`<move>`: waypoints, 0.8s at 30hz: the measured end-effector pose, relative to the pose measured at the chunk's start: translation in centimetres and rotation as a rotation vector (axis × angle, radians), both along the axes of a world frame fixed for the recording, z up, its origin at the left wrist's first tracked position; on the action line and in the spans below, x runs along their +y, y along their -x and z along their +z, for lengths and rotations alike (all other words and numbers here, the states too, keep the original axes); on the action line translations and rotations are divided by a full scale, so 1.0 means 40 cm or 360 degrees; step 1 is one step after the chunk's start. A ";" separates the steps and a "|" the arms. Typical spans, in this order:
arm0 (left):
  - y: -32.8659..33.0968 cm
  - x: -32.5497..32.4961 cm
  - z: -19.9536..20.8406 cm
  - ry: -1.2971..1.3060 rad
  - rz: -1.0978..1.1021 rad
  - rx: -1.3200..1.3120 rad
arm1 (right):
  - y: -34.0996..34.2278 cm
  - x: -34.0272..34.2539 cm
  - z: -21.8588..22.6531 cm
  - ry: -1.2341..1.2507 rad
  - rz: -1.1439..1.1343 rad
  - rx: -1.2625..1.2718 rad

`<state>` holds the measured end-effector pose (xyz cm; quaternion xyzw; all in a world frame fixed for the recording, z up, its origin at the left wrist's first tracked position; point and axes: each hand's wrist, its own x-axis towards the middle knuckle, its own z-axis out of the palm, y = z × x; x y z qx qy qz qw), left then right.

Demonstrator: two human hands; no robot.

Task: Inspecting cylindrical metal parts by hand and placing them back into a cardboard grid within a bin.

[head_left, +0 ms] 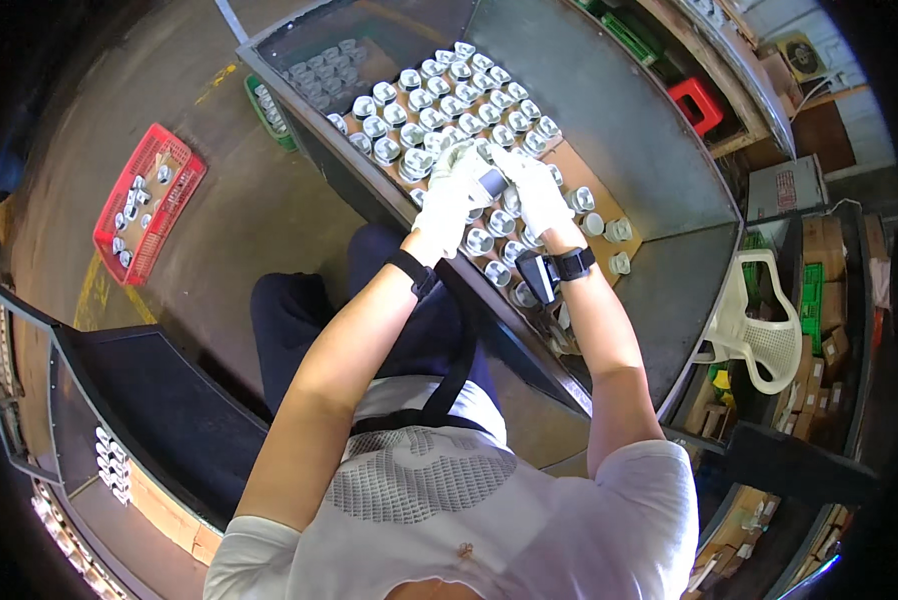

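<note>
Both my hands wear white gloves and meet over a bench full of silver pistons (431, 118). Between them is a piston with a dark grey patch on its side (492, 182). My left hand (447, 198) is wrapped round it from the left. From the other side my right hand (534, 192) closes on it, its fingertips at the top. Gloves cover part of the held piston. Several rows of upright pistons stand close beyond and beneath my hands, on brown board (567, 165). A black wrist device (539, 275) sits on my right wrist.
Metal panels (599, 90) wall the bench. A red crate (151, 205) with several pistons stands on the floor at left, a green crate (269, 112) beside the bench. At right is a white plastic chair (764, 320). Another bench (159, 550) with pistons lies at lower left.
</note>
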<state>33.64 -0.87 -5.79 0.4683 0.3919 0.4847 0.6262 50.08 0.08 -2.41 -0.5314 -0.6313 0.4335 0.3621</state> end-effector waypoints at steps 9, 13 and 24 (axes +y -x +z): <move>0.005 0.009 -0.015 -0.0491 -0.0034 0.0366 | -0.020 -0.018 0.020 -0.0018 0.0028 0.0073; 0.010 0.012 -0.030 -0.0556 -0.0059 0.0437 | -0.021 -0.026 0.021 0.0023 -0.0012 0.0096; 0.018 0.006 0.004 -0.0504 -0.0015 0.0534 | -0.051 -0.030 -0.001 -0.0177 -0.0157 0.0454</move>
